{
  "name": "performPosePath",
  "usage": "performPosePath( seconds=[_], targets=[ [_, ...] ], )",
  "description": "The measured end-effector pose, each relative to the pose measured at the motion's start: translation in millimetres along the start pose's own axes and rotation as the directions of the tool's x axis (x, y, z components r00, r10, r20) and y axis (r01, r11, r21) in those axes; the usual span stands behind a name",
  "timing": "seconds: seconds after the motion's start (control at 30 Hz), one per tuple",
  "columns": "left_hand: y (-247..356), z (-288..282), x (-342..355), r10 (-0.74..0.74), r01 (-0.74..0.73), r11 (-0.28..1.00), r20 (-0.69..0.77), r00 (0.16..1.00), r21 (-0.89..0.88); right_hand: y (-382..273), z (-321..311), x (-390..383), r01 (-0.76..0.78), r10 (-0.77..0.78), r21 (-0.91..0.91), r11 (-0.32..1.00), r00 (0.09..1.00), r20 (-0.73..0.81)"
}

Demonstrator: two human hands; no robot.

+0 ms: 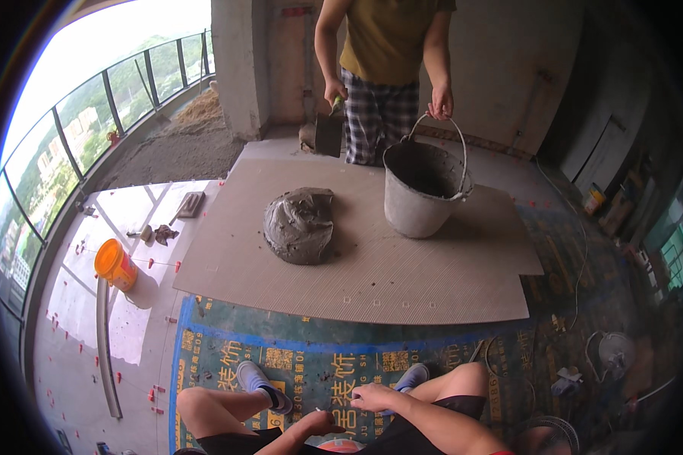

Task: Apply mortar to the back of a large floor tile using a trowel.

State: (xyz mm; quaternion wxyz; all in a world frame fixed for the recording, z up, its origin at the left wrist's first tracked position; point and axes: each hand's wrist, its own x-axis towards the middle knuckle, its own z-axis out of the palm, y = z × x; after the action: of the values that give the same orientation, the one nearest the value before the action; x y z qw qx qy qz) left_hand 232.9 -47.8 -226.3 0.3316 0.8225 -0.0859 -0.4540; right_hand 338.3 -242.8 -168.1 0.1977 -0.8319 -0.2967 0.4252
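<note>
Stretching wide ahead: large flat beige sheet (410, 284) with fine ribbing. Right: round grey mortar-smeared bucket (417, 203), handle grasped by co-worker's hand (441, 104). Left on sheet: domed wet dark-grey mortar mound (299, 227), glossy, swirled, right side steep. Left hand (321, 424), right hand (372, 396) between knees (469, 381), fingers curled; can't tell whether either holds anything.

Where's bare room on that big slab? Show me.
On the slab, left of the mortar heap and, crumbs aside, between the grey bucket and the near edge. Heap and bucket crowd its middle; the orange bucket and straightedge crowd the floor at left.
</note>
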Motion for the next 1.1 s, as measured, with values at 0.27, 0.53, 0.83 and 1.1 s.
performPosePath(
  seconds=[0.27, 0.53, 0.83, 1.1],
  targets=[
    [-10.7, 4.8, 0.4, 0.032, -0.033, 0.999, -0.026, 0.999, -0.014, -4.2, -5.1, -2.7, 0.003, -0.003, 0.009, 1.000, 1.000, 0.013],
    [-19.1, 9.3, 9.2, 0.086, -0.083, 0.995, -0.047, 0.995, 0.046, 2.8, -2.8, -0.3, -0.032, 0.032, 0.007, 0.999, 0.999, 0.009],
    [8.3, -7.9, -3.8, -0.056, 0.055, 0.998, 0.021, 0.998, 0.027, 14.2, 4.6, 14.6, -0.010, 0.011, -0.012, 1.000, 0.998, 0.054],
    [-7.1, 0.7, -2.6, 0.135, -0.143, 0.989, -0.165, 0.977, -0.037, 8.5, 5.2, 16.6, 0.007, -0.007, -0.002, 1.000, 0.999, 0.048]
  ],
)
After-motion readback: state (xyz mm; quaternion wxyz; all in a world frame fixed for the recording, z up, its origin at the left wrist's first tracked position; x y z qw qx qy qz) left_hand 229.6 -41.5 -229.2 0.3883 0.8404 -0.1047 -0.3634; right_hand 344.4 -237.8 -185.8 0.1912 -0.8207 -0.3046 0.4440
